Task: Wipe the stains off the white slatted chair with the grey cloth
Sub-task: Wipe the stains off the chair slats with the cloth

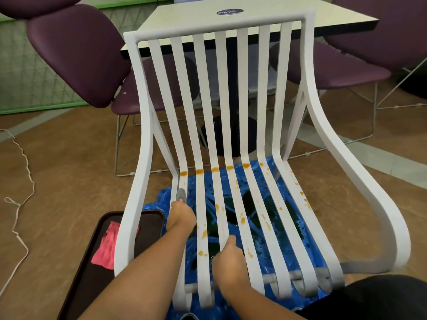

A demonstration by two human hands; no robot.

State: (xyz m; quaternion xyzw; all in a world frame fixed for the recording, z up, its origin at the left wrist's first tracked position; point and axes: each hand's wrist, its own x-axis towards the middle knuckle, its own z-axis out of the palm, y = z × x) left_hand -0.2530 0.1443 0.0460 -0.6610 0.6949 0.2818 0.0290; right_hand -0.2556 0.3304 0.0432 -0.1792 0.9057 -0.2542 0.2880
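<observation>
grey cloth [181, 194] is on the leftmost seat slat of the white slatted chair [219, 26], gripped in the left hand [181, 217] fingers, arm stretched forward. orange stains [230, 167] on most slats, so wiping looks barely started. right hand [230, 257] fingers clenched round a middle slat, bracing.

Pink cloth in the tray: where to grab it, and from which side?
Pinch the pink cloth at its bunched middle, coming down from the open left side. The white chair arm crosses its right edge, blocking that side; the cloth lies crumpled on the dark tray, so its folds give something to pinch.
</observation>
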